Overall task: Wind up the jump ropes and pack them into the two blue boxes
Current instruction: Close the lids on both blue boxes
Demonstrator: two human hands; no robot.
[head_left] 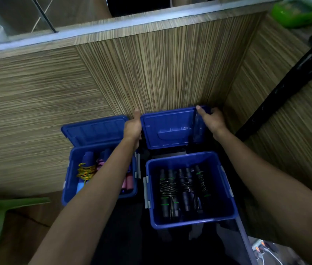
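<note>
Seen from above, two open blue boxes sit side by side in a tight corner of wood-grain panels [160, 69], which rise close behind them at 12 o'clock and along the 3 o'clock side. A black pole [285, 81] leans diagonally across the right panel, near the right box. At 8 o'clock a green plastic scoop [7, 204] lies well apart from the boxes, and a green tub [296, 13] sits far off at 1 o'clock. The open floor lies toward 9 o'clock; the dark surface under the boxes runs toward 6 o'clock. The left box [69, 188] holds wound jump ropes with purple, pink and blue handles and one yellow-green braided rope [86, 171]; its lid [95, 129] stands open against the panel, and the left forearm crosses over it. The right box [226, 188] holds dark-handled ropes [183, 188] with green bands, coiled in thin wire-like loops and laid in a row. Its separate lid [168, 127] is held tilted above and behind the box. The left hand [133, 127] grips the lid's left edge, thumb up along the rim. The right hand [212, 119] curls over its far right corner.
</note>
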